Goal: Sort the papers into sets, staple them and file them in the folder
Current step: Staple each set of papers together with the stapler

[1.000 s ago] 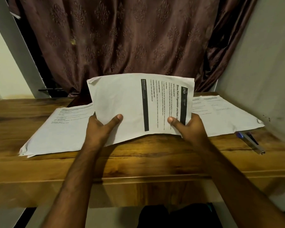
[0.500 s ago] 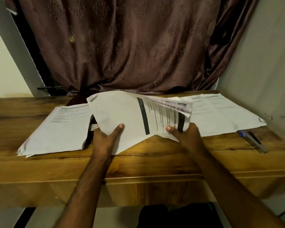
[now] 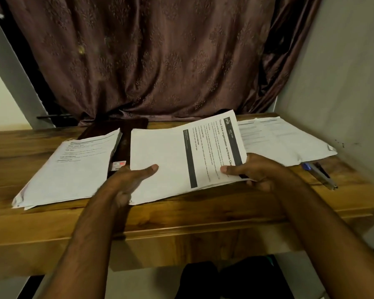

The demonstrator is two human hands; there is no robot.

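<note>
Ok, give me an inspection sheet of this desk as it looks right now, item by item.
Surface: brown wooden desk, grain visible.
Job's things: white printed paper set held in the middle; white paper stack to the left; white paper stack to the right; dark folder partly under the papers.
Clutter: blue-capped pen at the right edge.
Grippers: left hand and right hand each pinch the held set.
Cables: nothing seen.
Surroundings: brown patterned curtain behind; grey wall on the right.
</note>
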